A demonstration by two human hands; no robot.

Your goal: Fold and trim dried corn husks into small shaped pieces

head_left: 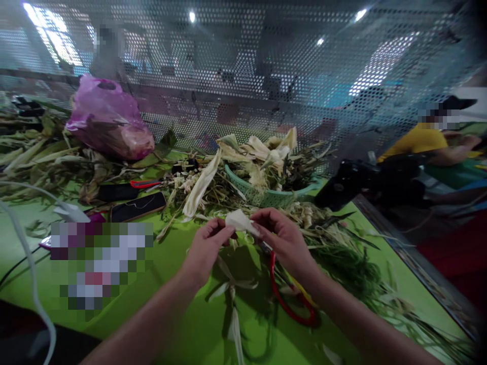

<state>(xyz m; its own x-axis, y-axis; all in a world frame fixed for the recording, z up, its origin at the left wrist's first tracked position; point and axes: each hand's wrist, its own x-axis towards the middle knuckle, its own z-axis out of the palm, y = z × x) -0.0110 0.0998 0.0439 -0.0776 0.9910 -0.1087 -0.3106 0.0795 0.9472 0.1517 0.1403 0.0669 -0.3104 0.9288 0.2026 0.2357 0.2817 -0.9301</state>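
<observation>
Blurring leaves white and purple items [119, 253] at left unreadable. Forearms extended, a person's left hand [207, 246] and right hand [283, 241] pinch a thin, pale, papery husk-like piece [239, 221] between them, above a bright green tabletop [167, 314], near red-handled scissors [273, 274]. Beyond, a pale green plastic basket [262, 196] heaped with dry husks [279, 152] stands before a perforated grey screen [182, 61].

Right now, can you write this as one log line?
left hand: pinching white piece; right hand: pinching same piece; nearby: red-handled scissors; ahead: green basket
</observation>
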